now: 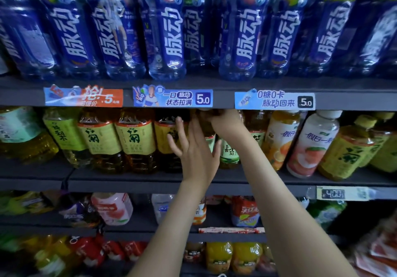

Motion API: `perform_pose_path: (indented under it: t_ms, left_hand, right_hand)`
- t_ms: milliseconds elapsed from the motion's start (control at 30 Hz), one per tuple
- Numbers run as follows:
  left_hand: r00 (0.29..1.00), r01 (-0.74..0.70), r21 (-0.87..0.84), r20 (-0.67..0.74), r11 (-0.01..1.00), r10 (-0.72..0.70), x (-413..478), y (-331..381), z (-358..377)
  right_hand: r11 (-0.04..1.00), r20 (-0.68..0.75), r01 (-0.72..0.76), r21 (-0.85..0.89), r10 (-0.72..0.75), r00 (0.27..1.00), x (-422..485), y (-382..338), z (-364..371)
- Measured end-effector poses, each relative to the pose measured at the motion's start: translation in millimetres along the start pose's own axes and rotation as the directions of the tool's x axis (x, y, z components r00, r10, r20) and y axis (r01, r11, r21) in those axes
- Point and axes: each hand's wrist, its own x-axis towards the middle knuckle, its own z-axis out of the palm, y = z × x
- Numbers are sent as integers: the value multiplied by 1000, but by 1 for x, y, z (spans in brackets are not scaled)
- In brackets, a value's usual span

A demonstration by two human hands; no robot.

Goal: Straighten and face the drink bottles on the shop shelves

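On the middle shelf [150, 178], your yellow-labelled tea bottles [135, 139] stand in a row, their caps cut off by the shelf edge above. Your left grip [193, 148] is released, fingers spread, and it hides most of the dark bottle [205, 126]. Your right grip [225, 124] is clenched round that bottle's top, so the cap is hidden. Further right, the peach drink bottle [311, 145] shows its label.

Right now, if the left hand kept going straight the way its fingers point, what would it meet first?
Likely the amber plastic tea bottle with a yellow label, behind the spread fingers of the left hand. Depth is unclear, so they may already touch it.
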Motion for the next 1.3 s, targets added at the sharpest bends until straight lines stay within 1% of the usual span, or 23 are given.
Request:
perform_pose_path:
  t_ms: [100, 167, 233, 300, 367, 433, 500, 567, 633, 667, 733, 800, 867, 900, 933, 1000, 1100, 1200, 1300]
  left_hand:
    - [1000, -4, 4, 20, 1000, 4, 2, 2, -5]
    - [1000, -15, 23, 10, 1000, 15, 1, 1, -7]
    - [1000, 3, -9, 6, 1000, -3, 2, 1, -7]
    - [999, 20, -35, 33, 999, -19, 2, 3, -9]
    - [999, 23, -4, 36, 1000, -23, -1, 5, -12]
    - [997, 71, 23, 17, 997, -72, -3, 5, -14]
    - [991, 131, 4, 8, 991, -131, -6, 7, -17]
    - [986, 165, -29, 27, 986, -164, -13, 15, -23]
    - [988, 153, -104, 16, 983, -152, -23, 29, -31]
    - [992, 122, -176, 15, 977, -121, -30, 38, -35]
    - [999, 36, -348, 46, 937, -22, -45, 62, -39]
    - [993, -2, -457, 107, 889, 57, -57, 86, -34]
    - [982, 31, -501, 179, 865, 68, -62, 107, -22]
    - [976, 72, -509, 211, 858, 43, -62, 117, -13]
    - [971, 124, -510, 241, 851, 3, -61, 126, -4]
    - [955, 227, -500, 282, 836, -91, -59, 142, 16]
    - [934, 321, -487, 308, 812, -184, -60, 162, 36]
    - [935, 333, -459, 270, 824, -228, -69, 174, 45]
    - [938, 338, -422, 229, 841, -262, -79, 180, 50]
  right_hand:
    - [991, -24, 9, 135, -6, 1000, -8, 6, -4]
    - [986, -29, 18, 164, -13, 999, -12, 8, -2]
    - [994, -50, 15, 111, -9, 999, -13, 9, 2]
    - [999, -72, 12, 49, -9, 997, -16, 8, 6]
    - [1000, -102, 7, -9, -8, 995, -27, 8, 8]
    - [999, -177, 8, -36, -14, 984, -48, 9, 5]
    - [998, -250, 23, -60, -37, 968, -71, 13, -1]
    - [998, -296, 10, -65, -29, 955, -91, 22, -13]
    - [999, -350, -20, -46, 2, 937, -105, 34, -28]
    - [999, -389, -40, -24, 27, 921, -109, 41, -37]
    - [996, -481, -88, 25, 90, 872, -114, 58, -54]
    - [990, -568, -133, 46, 136, 812, -116, 79, -73]
    - [985, -627, -166, 45, 157, 763, -114, 100, -94]
    - [983, -641, -179, 38, 161, 751, -111, 112, -105]
    - [981, -640, -191, 32, 167, 750, -107, 124, -114]
    - [978, -604, -210, -9, 162, 780, -98, 143, -128]
    - [964, -554, -231, -135, 120, 824, -85, 164, -135]
    - [932, -566, -252, -262, 64, 822, -75, 167, -136]
    - [923, -547, -250, -293, 53, 835, -65, 170, -136]
